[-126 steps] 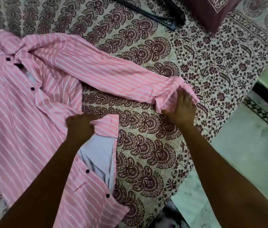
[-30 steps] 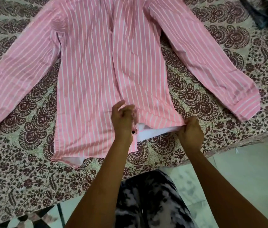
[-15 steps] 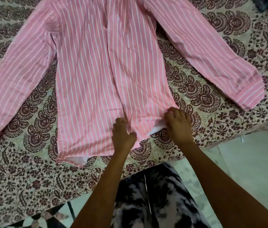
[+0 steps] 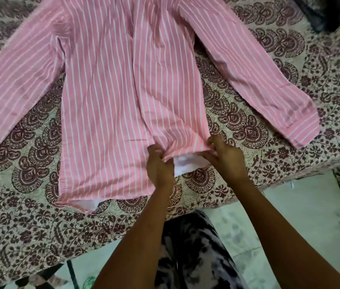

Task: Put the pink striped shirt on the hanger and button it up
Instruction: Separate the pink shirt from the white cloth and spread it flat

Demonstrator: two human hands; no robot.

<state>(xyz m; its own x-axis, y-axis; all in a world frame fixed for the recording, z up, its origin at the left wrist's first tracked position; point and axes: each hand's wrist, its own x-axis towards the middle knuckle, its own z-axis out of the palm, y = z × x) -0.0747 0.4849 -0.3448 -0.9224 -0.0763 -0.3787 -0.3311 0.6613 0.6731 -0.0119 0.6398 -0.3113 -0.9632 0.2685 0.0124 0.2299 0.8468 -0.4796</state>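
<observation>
The pink striped shirt (image 4: 119,84) lies spread flat on the bed, front up, both sleeves stretched out to the sides and the hem towards me. My left hand (image 4: 159,163) grips the front placket at the hem. My right hand (image 4: 225,157) pinches the hem edge of the right front panel, where the white inner side of the fabric shows between my hands. The collar lies beyond the top edge of the view. No hanger is visible.
A bedsheet (image 4: 238,126) with a maroon paisley print covers the bed, whose edge runs near my legs. Something dark (image 4: 319,13) sits at the far right corner of the bed. Pale floor tiles (image 4: 302,222) lie to the right.
The shirt, bunched and open 4 seconds ago, now lies spread flat. In the last second my hands stayed at the hem, and my right hand shifted left along the edge towards my left.
</observation>
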